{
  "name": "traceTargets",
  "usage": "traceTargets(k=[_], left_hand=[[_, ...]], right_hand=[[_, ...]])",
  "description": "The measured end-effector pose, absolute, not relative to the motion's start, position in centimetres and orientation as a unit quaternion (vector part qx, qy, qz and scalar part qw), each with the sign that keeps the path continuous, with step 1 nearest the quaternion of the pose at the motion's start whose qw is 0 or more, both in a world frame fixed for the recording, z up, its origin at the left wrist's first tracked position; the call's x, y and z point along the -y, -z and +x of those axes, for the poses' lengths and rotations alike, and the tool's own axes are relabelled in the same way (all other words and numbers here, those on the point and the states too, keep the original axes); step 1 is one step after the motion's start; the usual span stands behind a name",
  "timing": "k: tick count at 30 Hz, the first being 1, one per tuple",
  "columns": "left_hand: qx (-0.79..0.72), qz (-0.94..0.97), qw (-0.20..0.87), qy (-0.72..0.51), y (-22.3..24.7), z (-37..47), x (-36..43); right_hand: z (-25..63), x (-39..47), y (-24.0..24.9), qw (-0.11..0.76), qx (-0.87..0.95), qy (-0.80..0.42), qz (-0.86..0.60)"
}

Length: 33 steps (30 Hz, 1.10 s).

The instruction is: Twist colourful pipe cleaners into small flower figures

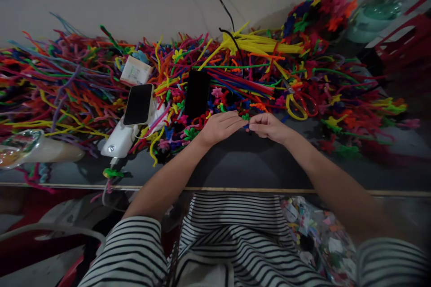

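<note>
Near the middle of the dark table, my left hand has its fingers pressed together and pointing right. Just right of it, my right hand is closed in a pinch, its fingertips close to those of my left hand. Between the two sits a small green piece of pipe cleaner, with a bit of blue below it. What each hand grips is too small to make out. Behind them lie many small twisted pipe-cleaner flowers, a pink one among them, and a black phone.
Piled pipe cleaners stretch along the wall. Yellow-and-red scissors lie right of my hands. At left are a second phone, a white power bank with a cable, a small box and a drink cup.
</note>
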<state>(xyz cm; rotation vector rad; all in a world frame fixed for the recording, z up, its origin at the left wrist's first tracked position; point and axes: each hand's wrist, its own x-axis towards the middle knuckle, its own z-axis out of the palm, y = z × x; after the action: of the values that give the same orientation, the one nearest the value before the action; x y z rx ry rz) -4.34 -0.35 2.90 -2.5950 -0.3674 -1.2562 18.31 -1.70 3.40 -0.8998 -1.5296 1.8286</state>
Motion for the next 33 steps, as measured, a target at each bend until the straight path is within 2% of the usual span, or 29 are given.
traceTargets(k=[3,6,8,10,12,14,18,21,24,28,30,33], left_hand=[[0.11,-0.895,0.161,0.402,-3.2,-4.4,0.4],[0.153,-0.914,0.14,0.348,-3.3,-3.7,0.7],[0.242,-0.916,0.05,0.316,-3.3,-3.0,1.1],[0.348,-0.881,-0.097,0.304,-3.2,-2.2,1.5],[0.417,-0.826,-0.23,0.3,-3.0,-1.8,1.6],[0.427,-0.802,-0.264,0.322,-2.7,-1.7,1.5],[0.306,-0.869,-0.09,0.378,-2.0,-2.6,0.6],[0.221,-0.915,0.019,0.337,-1.7,-3.3,0.1],[0.207,-0.929,0.069,0.3,-1.9,-3.5,-0.1],[0.209,-0.925,0.027,0.316,-2.1,-2.8,0.3],[0.264,-0.898,-0.062,0.346,-2.1,-2.2,0.8],[0.402,-0.795,-0.254,0.378,-2.0,-1.2,1.5]], right_hand=[[18.4,1.6,-3.4,0.277,0.616,-0.645,-0.356],[18.4,1.9,-3.5,0.292,0.71,-0.509,-0.39],[18.3,2.3,-3.5,0.307,0.783,-0.354,-0.409],[18.1,2.9,-3.4,0.309,0.83,-0.208,-0.414],[18.0,3.2,-3.3,0.322,0.839,-0.14,-0.416],[18.1,3.1,-3.2,0.344,0.82,-0.154,-0.432],[18.7,2.1,-3.2,0.354,0.755,-0.302,-0.462],[19.0,1.4,-3.1,0.322,0.702,-0.468,-0.429],[19.0,1.2,-3.3,0.301,0.673,-0.542,-0.403],[18.7,1.7,-3.6,0.298,0.712,-0.49,-0.404],[18.3,2.3,-3.8,0.302,0.758,-0.394,-0.424],[17.8,3.3,-3.8,0.311,0.816,-0.197,-0.447]])
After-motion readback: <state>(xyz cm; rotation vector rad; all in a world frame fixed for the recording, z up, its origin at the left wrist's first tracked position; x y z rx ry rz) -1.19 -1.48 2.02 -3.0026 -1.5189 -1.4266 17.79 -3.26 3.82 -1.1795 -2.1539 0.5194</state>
